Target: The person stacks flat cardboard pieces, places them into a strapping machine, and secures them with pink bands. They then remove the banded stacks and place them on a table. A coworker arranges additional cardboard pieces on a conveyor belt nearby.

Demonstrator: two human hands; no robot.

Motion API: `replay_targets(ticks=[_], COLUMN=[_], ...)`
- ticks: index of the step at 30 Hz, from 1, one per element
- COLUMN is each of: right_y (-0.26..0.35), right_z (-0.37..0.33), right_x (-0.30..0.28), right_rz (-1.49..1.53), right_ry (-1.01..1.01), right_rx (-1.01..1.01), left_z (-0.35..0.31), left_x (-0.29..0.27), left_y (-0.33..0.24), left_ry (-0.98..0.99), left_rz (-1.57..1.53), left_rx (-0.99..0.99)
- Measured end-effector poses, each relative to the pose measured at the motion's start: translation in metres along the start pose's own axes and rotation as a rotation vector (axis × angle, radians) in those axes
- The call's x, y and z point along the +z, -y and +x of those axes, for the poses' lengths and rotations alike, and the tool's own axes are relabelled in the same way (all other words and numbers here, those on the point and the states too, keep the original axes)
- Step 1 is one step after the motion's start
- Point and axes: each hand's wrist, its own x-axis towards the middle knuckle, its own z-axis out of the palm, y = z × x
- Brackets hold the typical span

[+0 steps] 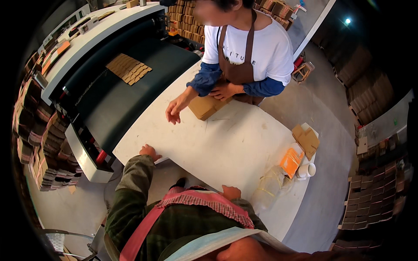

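My left hand (150, 152) rests at the near left edge of the white table (244, 130), close to the conveyor's end. Its fingers lie loosely apart, with nothing held. My right hand (231, 192) is at the table's near edge in front of my body, fingers curled in, no object visible in it. Across the table, a co-worker in a brown apron and blue sleeve covers has one hand on a stack of brown cardboard (206, 107). The co-worker's other hand (175, 107) hovers over the table. A group of cut cardboard pieces (129, 68) lies on the dark conveyor belt (143, 50).
On the table's right side are a clear plastic bag (268, 185), an orange-and-white packet (291, 162), a white roll (306, 171) and cardboard pieces (306, 140). Bundled cardboard stacks (45, 152) stand left of the machine. More stacks (370, 198) stand at the far right.
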Motion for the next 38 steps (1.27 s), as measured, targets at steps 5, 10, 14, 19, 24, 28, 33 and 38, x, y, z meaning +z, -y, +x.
replay_targets(ticks=[5,10,14,19,24,28,33,38], right_y=[-0.002,-0.005,-0.005,-0.008,-0.008,-0.004,-0.006,-0.005], right_z=[0.001,0.005,0.005,0.002,0.001,0.002,0.005,0.008], right_x=[-0.004,0.0,-0.003,-0.003,0.0,-0.006,-0.005,-0.005], right_rz=[0.0,0.023,0.027,0.055,0.079,0.084,0.093,0.086], right_ry=[0.01,0.002,0.019,-0.001,-0.023,-0.037,-0.039,0.03], right_rx=[-0.018,-0.009,-0.011,0.016,0.031,0.042,0.036,0.032], left_z=[-0.003,-0.002,0.001,0.005,0.008,0.005,0.01,0.007], left_x=[-0.008,-0.005,0.005,0.002,-0.007,-0.009,-0.002,-0.007], left_y=[-0.001,0.0,0.006,0.001,-0.005,-0.002,0.001,0.0], left_ry=[0.06,0.018,-0.051,-0.031,0.101,0.103,0.085,0.129], left_rz=[-0.017,-0.027,-0.037,0.001,0.004,0.003,-0.001,-0.002], left_rx=[-0.002,0.023,0.055,0.074,0.047,0.037,0.054,0.043])
